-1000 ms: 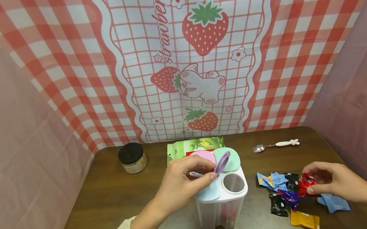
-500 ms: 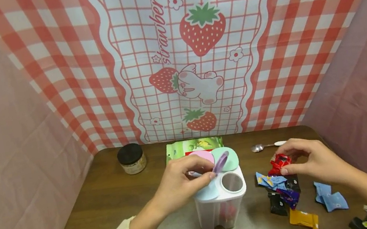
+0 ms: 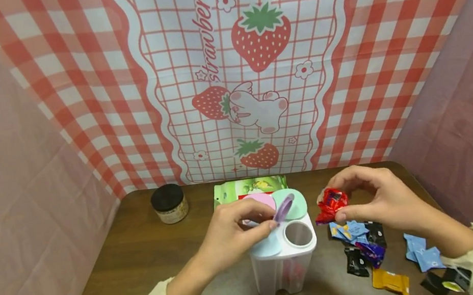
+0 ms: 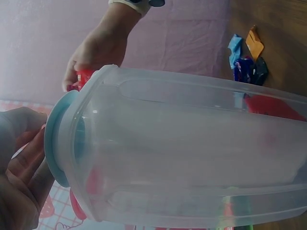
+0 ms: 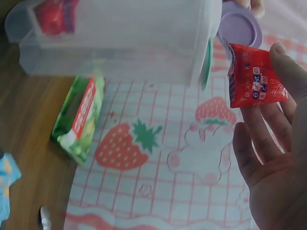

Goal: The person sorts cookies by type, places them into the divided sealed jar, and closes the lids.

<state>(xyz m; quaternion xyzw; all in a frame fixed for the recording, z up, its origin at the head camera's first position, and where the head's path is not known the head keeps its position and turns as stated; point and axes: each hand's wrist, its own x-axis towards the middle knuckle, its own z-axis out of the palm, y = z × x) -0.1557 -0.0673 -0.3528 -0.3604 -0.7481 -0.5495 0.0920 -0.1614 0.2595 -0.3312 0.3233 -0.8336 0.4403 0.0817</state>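
A clear plastic container (image 3: 285,263) with four coloured flip lids stands mid-table. My left hand (image 3: 236,232) pinches its purple lid (image 3: 285,208) and holds it raised, so the round opening (image 3: 298,233) below is uncovered. The pink, green and blue lids lie closed. My right hand (image 3: 372,198) pinches a red candy packet (image 3: 330,203) in the air, just right of the container's top. In the right wrist view the red packet (image 5: 254,76) sits between thumb and fingers beside the container (image 5: 120,38). In the left wrist view the container (image 4: 192,148) fills the frame.
Several loose candy packets (image 3: 369,250) in blue, black, purple and orange lie on the brown table (image 3: 142,255) at right. A dark-lidded jar (image 3: 169,203) stands at back left. A green snack bag (image 3: 249,186) lies behind the container. Checked cloth hangs behind.
My right hand picked the red packet out of the pile, lifted it and carried it left toward the container's top. The left hand kept the purple lid raised.
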